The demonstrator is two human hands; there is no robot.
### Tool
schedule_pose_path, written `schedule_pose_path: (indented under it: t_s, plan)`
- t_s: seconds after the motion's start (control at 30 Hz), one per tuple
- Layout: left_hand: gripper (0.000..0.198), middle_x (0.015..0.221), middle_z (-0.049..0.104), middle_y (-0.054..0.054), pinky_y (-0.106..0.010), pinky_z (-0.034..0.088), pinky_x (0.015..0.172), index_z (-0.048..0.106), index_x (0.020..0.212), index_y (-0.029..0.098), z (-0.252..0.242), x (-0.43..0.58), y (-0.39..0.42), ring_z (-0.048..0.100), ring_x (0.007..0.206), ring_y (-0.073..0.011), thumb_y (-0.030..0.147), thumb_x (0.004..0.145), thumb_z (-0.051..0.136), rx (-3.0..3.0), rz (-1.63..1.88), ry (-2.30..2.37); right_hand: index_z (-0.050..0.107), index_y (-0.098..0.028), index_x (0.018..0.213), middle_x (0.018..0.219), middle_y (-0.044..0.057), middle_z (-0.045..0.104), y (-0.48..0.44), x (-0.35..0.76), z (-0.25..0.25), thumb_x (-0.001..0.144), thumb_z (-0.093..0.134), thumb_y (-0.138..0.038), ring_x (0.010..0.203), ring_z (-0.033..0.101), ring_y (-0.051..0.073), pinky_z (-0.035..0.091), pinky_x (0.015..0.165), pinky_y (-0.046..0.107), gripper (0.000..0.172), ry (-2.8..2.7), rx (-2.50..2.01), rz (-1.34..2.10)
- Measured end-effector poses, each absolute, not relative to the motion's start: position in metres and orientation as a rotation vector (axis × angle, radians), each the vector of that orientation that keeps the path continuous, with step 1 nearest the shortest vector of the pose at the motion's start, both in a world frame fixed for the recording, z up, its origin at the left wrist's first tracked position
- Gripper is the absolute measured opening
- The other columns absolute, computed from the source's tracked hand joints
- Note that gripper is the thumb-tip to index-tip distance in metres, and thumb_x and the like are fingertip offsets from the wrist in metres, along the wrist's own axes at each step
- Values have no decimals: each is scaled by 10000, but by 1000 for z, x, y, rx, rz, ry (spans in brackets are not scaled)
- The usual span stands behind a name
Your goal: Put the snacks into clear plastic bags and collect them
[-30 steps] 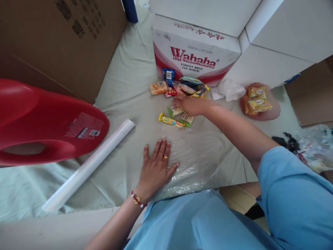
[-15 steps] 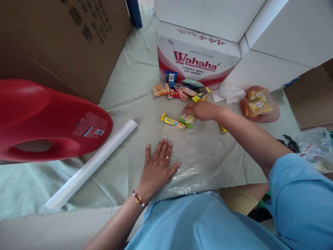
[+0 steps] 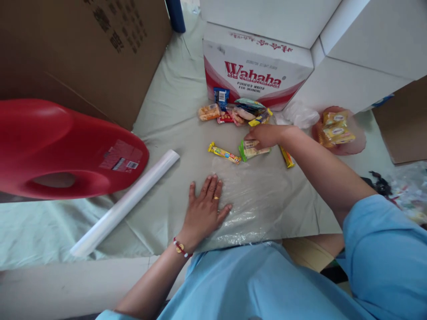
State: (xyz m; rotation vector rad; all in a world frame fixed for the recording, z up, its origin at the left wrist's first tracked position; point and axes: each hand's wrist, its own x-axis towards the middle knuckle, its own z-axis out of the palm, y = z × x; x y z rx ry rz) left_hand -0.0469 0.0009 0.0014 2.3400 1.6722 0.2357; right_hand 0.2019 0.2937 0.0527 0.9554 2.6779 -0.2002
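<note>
My left hand (image 3: 203, 211) lies flat with fingers spread, on the left edge of a clear plastic sheet (image 3: 256, 195) spread over the cloth. Beyond the sheet, my right hand (image 3: 267, 135) reaches down with its fingers closed on a small green and cream snack packet (image 3: 249, 150). The hand covers part of the packet. A yellow snack stick (image 3: 224, 153) lies just left of it. Another yellow packet (image 3: 287, 156) shows to the right, partly under my forearm. Farther back sits a pile of snack packets (image 3: 245, 114), with orange, blue, red and yellow wrappers.
A Wahaba-style white and red carton, lettered Wahaha (image 3: 255, 73), stands behind the pile. At left are a red jug (image 3: 76, 129), a brown carton (image 3: 83, 53) and a plastic film roll (image 3: 126, 202). A pink bowl (image 3: 359, 140) with yellow packets and a crumpled clear bag (image 3: 302, 114) sit at right.
The green and cream packet has turned and shifted slightly right under my right hand, its green end now facing left. My left hand stays flat. The view has shifted slightly.
</note>
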Motion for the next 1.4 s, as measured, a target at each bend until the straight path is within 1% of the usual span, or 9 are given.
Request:
schedule_pose_path:
  t_s: [0.17,0.37,0.57,0.63,0.77,0.9,1.1,1.27,1.4]
  plan:
    - [761,1737,274,-170,-647,-17,1321,333,1659,130,-1,-47,0,256,1627,-336,552,1040,467,2361,236,1705,719,-171,1158,1223,126,680,272,217,77,757,828,-326,1162,584,308,415,950,358,443,2624,906,-333]
    - [735,1737,279,-164,-635,-4,1324,348,1654,140,-2,-46,0,261,1625,-328,552,1052,436,2382,237,1721,582,-181,1142,1056,79,694,227,235,86,829,721,-292,844,593,213,357,686,294,360,2483,1315,-573]
    - [731,1725,303,-182,-654,14,1315,356,1647,115,0,-45,1,284,1615,-345,535,1054,435,2401,199,1734,598,-146,1130,1207,197,637,199,247,62,938,541,-175,1121,530,330,363,875,386,202,2633,1617,99]
    - [734,1719,317,-188,-659,28,1313,359,1645,111,0,-44,1,293,1611,-353,536,1051,438,2398,203,1736,616,-155,1117,1198,188,630,194,253,54,942,600,-266,1133,518,343,371,905,404,208,2659,1591,34]
    - [736,1716,331,-190,-654,51,1314,352,1652,132,0,-44,1,295,1610,-356,531,1043,457,2389,226,1726,643,-183,1110,1245,155,621,199,266,45,855,755,-441,1125,535,322,403,972,407,380,2759,1524,-299]
    - [734,1717,330,-189,-650,56,1314,347,1655,135,0,-44,2,302,1607,-355,521,1041,461,2382,219,1744,617,-152,1308,1276,174,657,212,272,44,855,752,-366,1139,582,316,421,987,386,519,2685,1568,-458]
    - [740,1716,331,-189,-655,61,1313,348,1651,113,2,-44,2,303,1607,-355,521,1043,453,2391,202,1731,606,-185,1394,1305,162,678,208,269,51,866,741,-344,1191,596,330,440,973,379,568,2609,1512,-439]
    - [741,1719,320,-181,-651,42,1313,326,1659,114,2,-43,2,312,1604,-346,526,1051,427,2384,194,1744,650,-204,1308,1250,147,700,200,265,62,869,715,-345,1095,641,303,444,827,332,465,2472,1569,-350]
    - [761,1730,282,-186,-651,12,1312,257,1680,109,0,-40,-1,296,1612,-334,524,1058,397,2352,173,1777,667,-204,1204,1149,129,730,178,259,86,900,684,-424,966,657,271,405,718,305,376,2412,1879,-291]
